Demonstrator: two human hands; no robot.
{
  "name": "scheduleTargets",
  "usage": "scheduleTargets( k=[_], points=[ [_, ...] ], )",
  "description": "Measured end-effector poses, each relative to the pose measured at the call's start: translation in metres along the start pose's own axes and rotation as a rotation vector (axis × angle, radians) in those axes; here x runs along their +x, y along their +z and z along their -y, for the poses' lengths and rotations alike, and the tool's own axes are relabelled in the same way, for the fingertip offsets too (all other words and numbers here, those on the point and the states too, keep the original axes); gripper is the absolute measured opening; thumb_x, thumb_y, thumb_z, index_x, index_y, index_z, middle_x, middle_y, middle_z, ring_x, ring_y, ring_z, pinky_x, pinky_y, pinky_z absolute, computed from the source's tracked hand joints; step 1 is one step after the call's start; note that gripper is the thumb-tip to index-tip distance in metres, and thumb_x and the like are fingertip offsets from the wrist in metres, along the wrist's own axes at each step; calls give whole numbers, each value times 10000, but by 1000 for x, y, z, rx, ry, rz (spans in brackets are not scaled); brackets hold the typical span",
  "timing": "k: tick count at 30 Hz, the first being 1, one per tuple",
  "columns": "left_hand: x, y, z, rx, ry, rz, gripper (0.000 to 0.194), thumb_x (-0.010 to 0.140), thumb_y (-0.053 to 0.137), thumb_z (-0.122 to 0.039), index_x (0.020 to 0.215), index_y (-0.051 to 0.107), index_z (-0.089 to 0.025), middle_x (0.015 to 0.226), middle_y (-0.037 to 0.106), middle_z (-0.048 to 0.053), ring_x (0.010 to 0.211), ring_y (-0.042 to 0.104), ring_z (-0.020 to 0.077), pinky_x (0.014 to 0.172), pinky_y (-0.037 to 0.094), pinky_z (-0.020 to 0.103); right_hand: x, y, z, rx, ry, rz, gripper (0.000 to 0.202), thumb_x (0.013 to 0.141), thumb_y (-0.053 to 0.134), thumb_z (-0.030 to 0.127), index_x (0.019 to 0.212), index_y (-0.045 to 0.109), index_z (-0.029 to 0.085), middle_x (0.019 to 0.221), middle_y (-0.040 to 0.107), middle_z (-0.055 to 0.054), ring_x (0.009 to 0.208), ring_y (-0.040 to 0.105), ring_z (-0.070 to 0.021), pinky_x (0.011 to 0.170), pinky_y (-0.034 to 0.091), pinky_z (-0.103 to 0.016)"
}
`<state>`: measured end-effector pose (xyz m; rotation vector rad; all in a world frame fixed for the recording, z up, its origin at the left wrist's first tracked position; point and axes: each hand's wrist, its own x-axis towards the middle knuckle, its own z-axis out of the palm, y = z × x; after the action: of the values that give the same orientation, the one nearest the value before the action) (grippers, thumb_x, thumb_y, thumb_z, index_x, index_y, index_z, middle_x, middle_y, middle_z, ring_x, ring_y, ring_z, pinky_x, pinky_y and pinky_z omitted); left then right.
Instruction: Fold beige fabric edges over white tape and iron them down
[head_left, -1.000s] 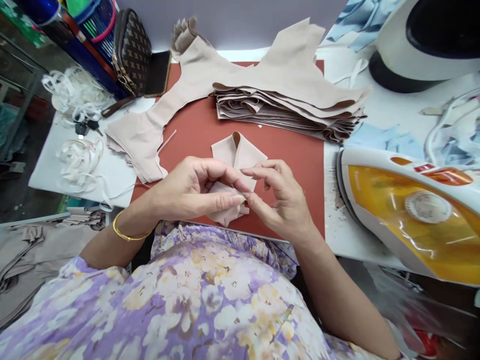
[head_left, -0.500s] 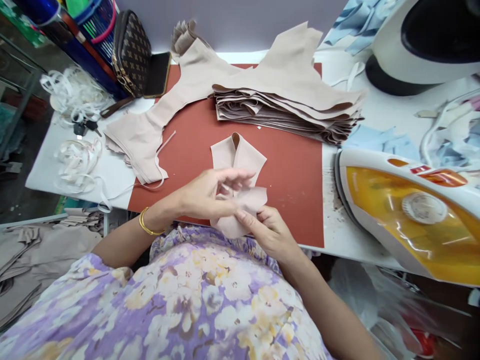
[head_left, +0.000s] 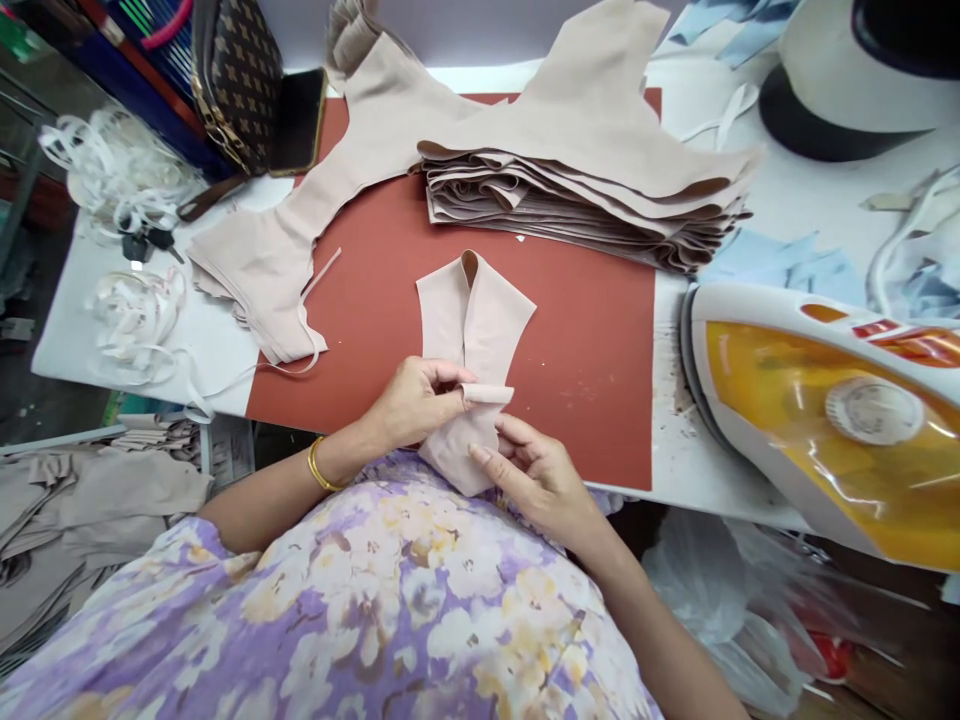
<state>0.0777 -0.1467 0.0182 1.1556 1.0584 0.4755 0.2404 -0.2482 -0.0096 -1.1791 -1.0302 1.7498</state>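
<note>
A beige fabric piece (head_left: 487, 315) lies at the near middle of the reddish-brown mat (head_left: 592, 400), its far end looped and its near end drawn toward my lap. My left hand (head_left: 416, 400), with a gold bangle at the wrist, pinches the fabric beside a narrow folded edge. My right hand (head_left: 544, 475) grips the near part from the right, thumb on top and fingers curled beneath. Beyond my hands a thick stack of beige fabric pieces (head_left: 570, 200) rests across the mat's far side. More cut beige pieces (head_left: 262, 270) spread to the left.
An iron (head_left: 810, 420) with a yellow tank sits at the right edge of the white table. White tape coils (head_left: 139, 320), a patterned pouch (head_left: 236, 85) and a phone (head_left: 298, 120) lie to the left. Blue cloth scraps (head_left: 787, 262) are behind the iron.
My left fingers have gone from spread over the fabric to pinching its edge, which now shows a narrow fold. My right hand keeps its hold. The view has shifted slightly.
</note>
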Motion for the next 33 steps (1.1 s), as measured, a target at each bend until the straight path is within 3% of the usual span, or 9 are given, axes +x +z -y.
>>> scheduleTargets(
  k=[3, 6, 12, 16, 20, 23, 26, 29, 33],
  points=[
    [-7, -8, -15, 85, 130, -27, 167, 767, 742, -296, 838, 771, -148, 862, 756, 55, 803, 667, 154, 718, 517, 241, -9, -14, 8, -280, -186, -233, 224, 889, 643, 336, 1089, 677, 241, 837, 714, -31, 702, 652, -160, 626, 544, -302],
    [-20, -16, -31, 174, 27, 229, 165, 810, 701, -291, 861, 777, -153, 839, 746, 43, 760, 650, 141, 662, 487, 219, -5, -27, 16, -746, -439, -434, 196, 902, 610, 261, 1086, 680, 261, 897, 709, -57, 774, 625, -190, 718, 526, -377],
    [-38, -13, -29, 50, -323, 556, 366, 759, 757, -483, 801, 725, -121, 671, 621, 7, 598, 494, 92, 543, 383, 206, 38, -31, 19, -1306, -525, -249, 194, 923, 555, 243, 1026, 718, 217, 978, 681, -96, 944, 527, -250, 758, 448, -405],
    [-39, -11, -25, -156, -464, 608, 468, 767, 724, -577, 691, 644, -123, 578, 514, -20, 518, 388, 68, 491, 309, 214, 59, -30, 10, -1250, -509, -236, 242, 955, 491, 238, 1001, 724, 196, 926, 665, -96, 873, 522, -222, 730, 427, -379],
    [-31, -9, -14, -75, -447, 517, 441, 771, 733, -548, 722, 668, -114, 582, 524, -28, 518, 390, 61, 497, 314, 206, 68, -29, 6, -1113, -573, -390, 246, 966, 471, 239, 1024, 709, 219, 861, 644, -77, 815, 511, -194, 738, 423, -358],
    [-24, -6, -1, -25, -438, 583, 390, 757, 765, -484, 865, 723, -112, 656, 592, -13, 564, 449, 67, 520, 341, 196, 68, -26, 7, -1238, -586, -505, 252, 959, 475, 240, 1043, 712, 231, 822, 624, -76, 775, 471, -193, 697, 379, -359],
    [-21, -4, 7, -23, -487, 624, 418, 703, 813, -477, 904, 703, -127, 642, 572, -31, 548, 446, 63, 507, 334, 188, 65, -25, 11, -1346, -539, -340, 236, 934, 518, 272, 1050, 721, 237, 861, 630, -86, 829, 475, -212, 687, 352, -368],
    [-22, -4, 7, 2, -489, 629, 419, 666, 835, -482, 828, 662, -137, 619, 542, -46, 539, 438, 61, 512, 337, 190, 62, -28, 17, -1222, -477, -147, 250, 915, 549, 308, 1071, 724, 224, 912, 632, -88, 891, 492, -221, 730, 381, -376],
    [-25, -6, -4, 66, -353, 643, 367, 736, 781, -477, 837, 680, -140, 673, 587, -15, 597, 494, 88, 558, 380, 213, 64, -37, 27, -1089, -444, -157, 285, 949, 483, 321, 1016, 740, 218, 936, 631, -89, 928, 493, -223, 800, 395, -403]
  ],
)
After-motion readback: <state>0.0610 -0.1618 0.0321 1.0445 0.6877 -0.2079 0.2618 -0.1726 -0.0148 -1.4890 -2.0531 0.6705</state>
